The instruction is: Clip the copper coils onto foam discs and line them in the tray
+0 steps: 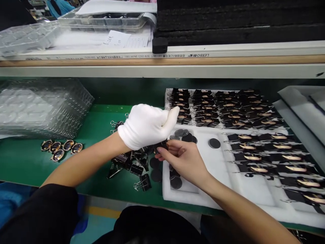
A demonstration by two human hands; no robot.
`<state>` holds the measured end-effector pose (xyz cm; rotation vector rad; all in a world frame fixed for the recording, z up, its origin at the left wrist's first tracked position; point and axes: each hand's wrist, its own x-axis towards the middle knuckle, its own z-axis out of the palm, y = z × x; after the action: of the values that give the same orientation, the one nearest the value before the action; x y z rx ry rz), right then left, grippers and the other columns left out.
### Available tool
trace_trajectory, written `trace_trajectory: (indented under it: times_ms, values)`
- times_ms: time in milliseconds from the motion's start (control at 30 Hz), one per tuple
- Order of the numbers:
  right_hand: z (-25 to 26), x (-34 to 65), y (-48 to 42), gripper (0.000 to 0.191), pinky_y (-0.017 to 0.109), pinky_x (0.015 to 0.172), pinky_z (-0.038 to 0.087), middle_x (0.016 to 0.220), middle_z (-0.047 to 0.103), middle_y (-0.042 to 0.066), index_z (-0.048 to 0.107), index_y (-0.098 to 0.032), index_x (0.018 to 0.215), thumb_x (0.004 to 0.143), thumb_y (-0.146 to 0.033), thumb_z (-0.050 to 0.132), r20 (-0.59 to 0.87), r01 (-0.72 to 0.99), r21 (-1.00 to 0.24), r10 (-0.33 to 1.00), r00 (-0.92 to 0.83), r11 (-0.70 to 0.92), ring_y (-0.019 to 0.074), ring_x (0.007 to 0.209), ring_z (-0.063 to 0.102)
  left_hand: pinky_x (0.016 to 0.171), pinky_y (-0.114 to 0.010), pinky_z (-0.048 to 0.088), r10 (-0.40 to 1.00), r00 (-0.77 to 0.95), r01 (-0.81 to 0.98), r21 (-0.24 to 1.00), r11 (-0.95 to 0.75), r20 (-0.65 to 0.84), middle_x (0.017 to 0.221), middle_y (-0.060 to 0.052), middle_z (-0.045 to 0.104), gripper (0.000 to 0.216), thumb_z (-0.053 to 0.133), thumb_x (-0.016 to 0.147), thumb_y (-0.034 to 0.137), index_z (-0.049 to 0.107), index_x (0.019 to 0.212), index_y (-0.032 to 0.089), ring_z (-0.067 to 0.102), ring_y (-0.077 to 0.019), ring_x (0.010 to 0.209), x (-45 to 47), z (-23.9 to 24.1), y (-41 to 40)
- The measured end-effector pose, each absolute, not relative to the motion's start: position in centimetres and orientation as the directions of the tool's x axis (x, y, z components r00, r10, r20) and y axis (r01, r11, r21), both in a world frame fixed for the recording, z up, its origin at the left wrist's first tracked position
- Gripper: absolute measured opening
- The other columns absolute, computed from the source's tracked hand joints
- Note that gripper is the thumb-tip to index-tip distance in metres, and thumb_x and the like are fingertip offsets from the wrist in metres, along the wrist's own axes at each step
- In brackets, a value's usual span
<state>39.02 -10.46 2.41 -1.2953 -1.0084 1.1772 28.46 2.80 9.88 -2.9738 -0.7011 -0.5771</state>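
My left hand (146, 126), in a white glove, is curled closed above a heap of black binder clips (132, 166) on the green mat. What its fingers hold is hidden. My bare right hand (184, 159) sits just under and right of it, fingers pinched on a small dark piece (160, 146) at the edge of a white foam tray (228, 183). Several loose dark round discs (214, 143) lie on the foam near both hands.
Rows of clipped black-and-gold parts (254, 135) fill the foam tray to the right. Several gold-rimmed oval pieces (61, 148) lie at the left, beside a stack of clear blister trays (43, 108). A shelf (162, 67) crosses above.
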Motion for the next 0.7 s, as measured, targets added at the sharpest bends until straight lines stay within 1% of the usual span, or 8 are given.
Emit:
trace_trajectory:
  times_ms: [133, 267, 367, 433, 500, 567, 633, 700]
  values:
    - [2.6, 39.2, -10.3, 0.038, 0.034, 0.073, 0.068, 0.067, 0.071, 0.0, 0.058, -0.022, 0.069, 0.082, -0.045, 0.085, -0.164, -0.145, -0.979, 0.976, 0.145, -0.143, 0.0265, 0.08, 0.08, 0.056, -0.03, 0.023, 0.451, 0.845, 0.45, 0.075, -0.89, 0.286, 0.048, -0.003, 0.047, 0.057, 0.027, 0.102, 0.036, 0.076, 0.08, 0.016, 0.043, -0.0151, 0.046, 29.0, 9.9, 2.4]
    - [2.6, 39.8, -10.3, 0.037, 0.041, 0.078, 0.069, 0.07, 0.071, -0.002, 0.065, -0.02, 0.095, 0.079, -0.045, 0.087, -0.235, -0.224, -0.954, 0.961, 0.149, -0.198, 0.0263, 0.078, 0.08, 0.055, -0.03, 0.026, 0.472, 0.853, 0.421, 0.24, -0.875, 0.222, 0.048, -0.001, 0.047, 0.067, 0.027, 0.105, 0.049, 0.066, 0.061, 0.017, 0.044, -0.0135, 0.048, 29.0, 10.6, 2.9]
    - [2.4, 40.8, -10.3, 0.032, 0.042, 0.079, 0.067, 0.077, 0.075, 0.001, 0.069, -0.02, 0.101, 0.086, -0.045, 0.081, -0.148, -0.154, -0.981, 0.972, 0.184, -0.121, 0.024, 0.08, 0.078, 0.057, -0.029, 0.032, 0.499, 0.856, 0.442, 0.308, -0.843, 0.137, 0.053, -0.001, 0.054, 0.072, 0.023, 0.105, 0.061, 0.068, 0.066, 0.019, 0.049, -0.0139, 0.052, 27.6, 11.2, 4.5]
    - [2.2, 41.5, -10.2, 0.031, 0.04, 0.081, 0.065, 0.088, 0.077, 0.003, 0.072, -0.021, 0.104, 0.086, -0.045, 0.08, -0.103, -0.169, -0.984, 0.966, 0.237, -0.064, 0.0226, 0.087, 0.075, 0.056, -0.029, 0.032, 0.565, 0.825, 0.549, 0.209, -0.809, 0.024, 0.052, -0.001, 0.053, 0.072, 0.026, 0.102, 0.068, 0.066, 0.064, 0.021, 0.047, -0.0143, 0.048, 26.1, 11.1, 5.6]
    - [2.0, 42.1, -9.9, 0.033, 0.036, 0.082, 0.063, 0.102, 0.077, 0.004, 0.073, -0.024, 0.108, 0.083, -0.044, 0.083, -0.108, -0.263, -0.965, 0.944, 0.311, -0.024, 0.0204, 0.093, 0.071, 0.055, -0.028, 0.031, 0.62, 0.769, 0.634, 0.055, -0.772, -0.157, 0.052, -0.002, 0.052, 0.069, 0.039, 0.095, 0.074, 0.063, 0.059, 0.02, 0.044, -0.0143, 0.045, 24.5, 10.3, 6.2]
    - [2.0, 42.5, -9.6, 0.031, 0.031, 0.076, 0.059, 0.109, 0.075, 0.003, 0.074, -0.026, 0.104, 0.08, -0.043, 0.085, -0.139, -0.355, -0.935, 0.921, 0.365, 0.0, 0.0168, 0.089, 0.067, 0.055, -0.028, 0.033, 0.633, 0.704, 0.654, -0.056, -0.755, -0.321, 0.054, -0.004, 0.055, 0.061, 0.049, 0.09, 0.071, 0.064, 0.061, 0.02, 0.047, -0.0159, 0.045, 23.4, 9.1, 6.3]
    - [2.0, 42.5, -9.4, 0.028, 0.027, 0.069, 0.056, 0.105, 0.073, 0.001, 0.074, -0.027, 0.099, 0.079, -0.042, 0.087, -0.167, -0.419, -0.908, 0.911, 0.377, 0.008, 0.0132, 0.08, 0.062, 0.056, -0.03, 0.035, 0.619, 0.681, 0.635, -0.106, -0.765, -0.392, 0.058, -0.005, 0.058, 0.051, 0.052, 0.091, 0.063, 0.067, 0.067, 0.02, 0.054, -0.02, 0.05, 22.8, 8.1, 5.9]
    - [2.3, 42.4, -9.3, 0.026, 0.024, 0.066, 0.053, 0.095, 0.07, -0.002, 0.074, -0.027, 0.094, 0.078, -0.039, 0.089, -0.185, -0.474, -0.88, 0.919, 0.349, 0.003, 0.0106, 0.073, 0.058, 0.057, -0.032, 0.037, 0.587, 0.713, 0.596, -0.108, -0.795, -0.383, 0.06, -0.006, 0.059, 0.044, 0.047, 0.095, 0.054, 0.068, 0.075, 0.021, 0.06, -0.0247, 0.056, 22.5, 7.4, 5.4]
